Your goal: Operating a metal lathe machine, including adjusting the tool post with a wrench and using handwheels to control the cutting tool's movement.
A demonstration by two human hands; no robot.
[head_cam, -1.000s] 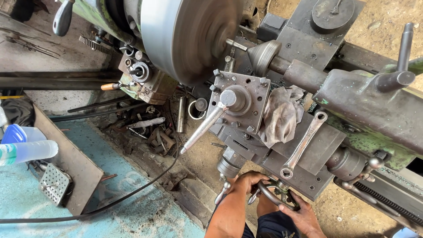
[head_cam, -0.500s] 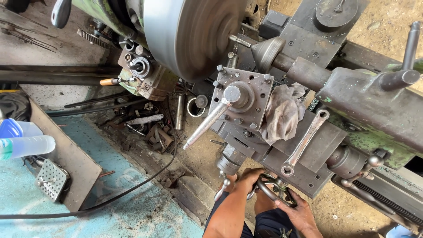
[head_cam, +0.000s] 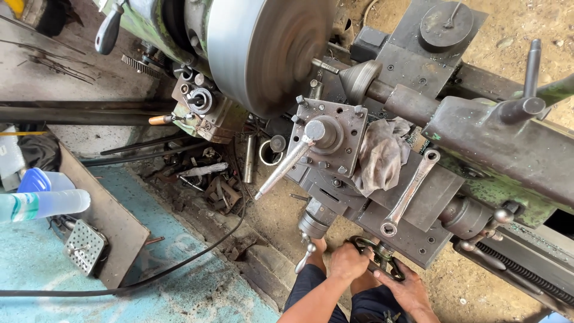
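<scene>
Head view. Shows both hands clamped on the small dark handwheel (head_cam: 375, 258) at the front of the lathe carriage. Left hand (head_cam: 348, 263): fingers curled tight over the wheel's left rim. Right hand (head_cam: 408, 291): fingers wrapped round the lower right rim, thumb laid across it.

Just left of the left fingers hangs a little crank handle (head_cam: 306, 258). Above the fingers lie a ring spanner (head_cam: 409, 191) and a crumpled grey rag (head_cam: 379, 155), loose on the carriage. Further up stands the square tool post (head_cam: 327, 134) with its long lever (head_cam: 284, 167), close beside the big steel disc (head_cam: 269, 48), blurred with spin.

Likely trouble: could drive the tool post into the spinning disc through one turn too many of the wheel. Could also shake the rag or spanner loose through vibration and feed them into the disc. Risks a caught knuckle too, with the crank so near the left fingers.

Against the earlier picture: same two-handed grip on the wheel, rag and spanner unmoved, disc spinning as before; only a slight drift of the view.
</scene>
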